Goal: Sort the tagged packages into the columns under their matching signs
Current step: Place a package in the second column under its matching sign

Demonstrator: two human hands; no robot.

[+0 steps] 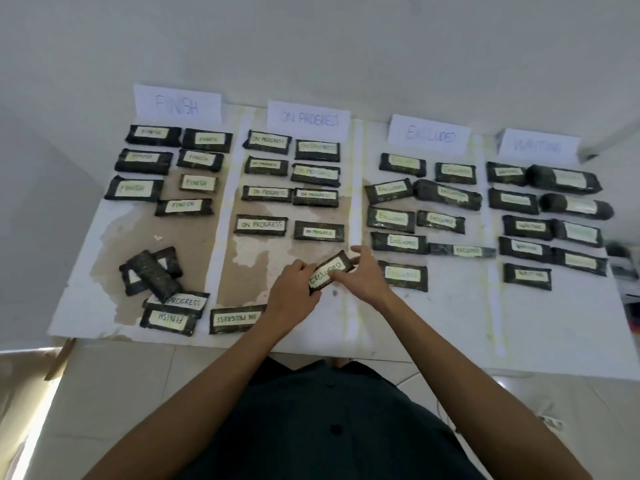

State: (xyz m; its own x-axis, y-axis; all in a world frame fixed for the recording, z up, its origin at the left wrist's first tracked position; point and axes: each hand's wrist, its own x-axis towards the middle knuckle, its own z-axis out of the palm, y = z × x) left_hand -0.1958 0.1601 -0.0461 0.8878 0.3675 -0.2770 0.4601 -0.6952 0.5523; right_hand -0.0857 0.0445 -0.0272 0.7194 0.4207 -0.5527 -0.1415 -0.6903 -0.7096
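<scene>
Over at the tabletop's (104,323) near-left corner we see the unsorted heap (152,275) plus 3 loose packages along the near edge, while the FINISH sign (177,105) and ON PROGRESS sign (309,119) head columns already filling toward the far edge. Mid-table, near the front edge, our left hand (294,289) and right hand (360,275) both pinch the tilted EXCLUDED package (330,271), one at each end. To the right, under the EXCLUDED sign (429,135), the open slot beside the last package (407,275) looks tight, so a careless drop could nudge that neighbour or stray across the tape line.
</scene>
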